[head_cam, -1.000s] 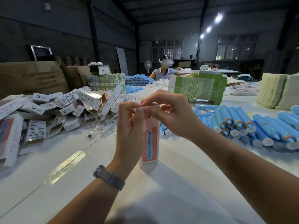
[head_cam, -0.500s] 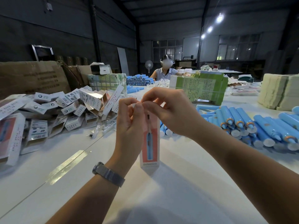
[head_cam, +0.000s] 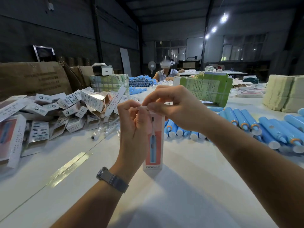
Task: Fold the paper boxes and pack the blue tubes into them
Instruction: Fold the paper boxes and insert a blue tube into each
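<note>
Paper box (head_cam: 153,146) stands upright on the white tabletop (head_cam: 189,186), both hands at its top flap
Slim, white-edged, its coral face prints a blue tube. Left hand (head_cam: 133,127) and right hand (head_cam: 172,107) have fingers curled, pinching the flap, which they hide; blue tubes (head_cam: 263,129) lie right, some cut off
</note>
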